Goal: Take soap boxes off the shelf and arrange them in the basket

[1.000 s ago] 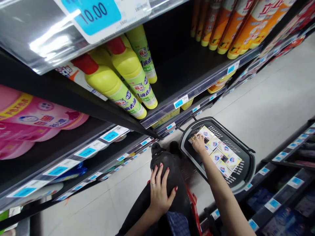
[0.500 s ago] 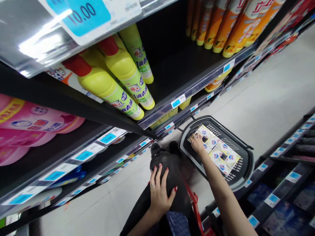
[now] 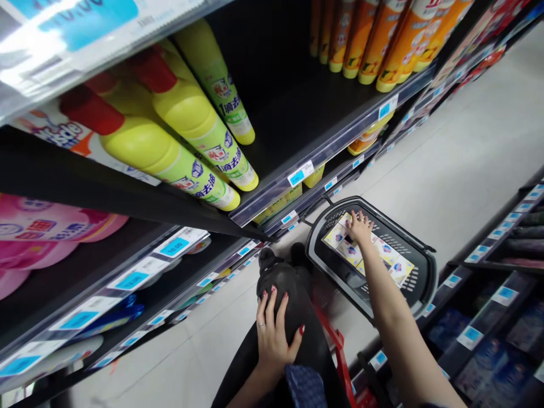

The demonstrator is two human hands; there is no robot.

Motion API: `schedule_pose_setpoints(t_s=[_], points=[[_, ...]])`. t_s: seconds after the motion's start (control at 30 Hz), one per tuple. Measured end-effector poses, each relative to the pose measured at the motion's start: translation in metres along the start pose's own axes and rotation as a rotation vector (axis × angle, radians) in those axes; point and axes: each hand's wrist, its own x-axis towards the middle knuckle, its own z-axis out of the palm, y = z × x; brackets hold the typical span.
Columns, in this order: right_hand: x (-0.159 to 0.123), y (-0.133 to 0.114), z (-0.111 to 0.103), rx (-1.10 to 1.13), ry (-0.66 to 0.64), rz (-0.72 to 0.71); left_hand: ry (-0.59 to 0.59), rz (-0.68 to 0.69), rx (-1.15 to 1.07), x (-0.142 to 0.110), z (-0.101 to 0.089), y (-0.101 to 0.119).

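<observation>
My left hand lies spread over my dark-clad knee, holding nothing. Down in the grey shopping basket on the floor, my right hand reaches over several small white-and-yellow boxes with a blue and red logo. Its fingers are apart, and I see nothing held in them. The boxes lie flat, laid close together along the basket's bottom. The hand and forearm hide some of them; whether the fingertips touch a box I cannot tell.
Yellow bottles with red caps stand on the black shelf to the left, with orange spray cans farther along. Pink bottles fill a nearer shelf. Something red is beside my leg. Another shelf rack borders the right.
My right hand has moved right and slightly up within the basket, and its fingers have spread. Boxes at the basket's near side have shifted. My left hand stays on the knee.
</observation>
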Motion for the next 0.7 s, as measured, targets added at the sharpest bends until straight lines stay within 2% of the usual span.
schedule_pose_setpoints(t_s=[0.1, 0.2, 0.47, 0.6, 0.7], points=[[0.009, 0.017, 0.004, -0.048, -0.078, -0.097, 0.001, 0.004, 0.000, 0.001, 0.000, 0.001], [0.010, 0.026, 0.008, -0.075, -0.096, -0.162, -0.008, -0.008, 0.019, 0.001, 0.000, 0.002], [0.007, 0.022, 0.008, -0.060, -0.030, -0.136, -0.011, -0.001, 0.050, 0.002, -0.001, 0.004], [-0.018, 0.011, -0.004, -0.073, 0.134, -0.188, -0.008, 0.010, 0.065, 0.003, -0.001, 0.004], [-0.050, 0.006, -0.005, -0.156, 0.138, -0.243, -0.015, 0.009, 0.059, 0.003, -0.002, 0.004]])
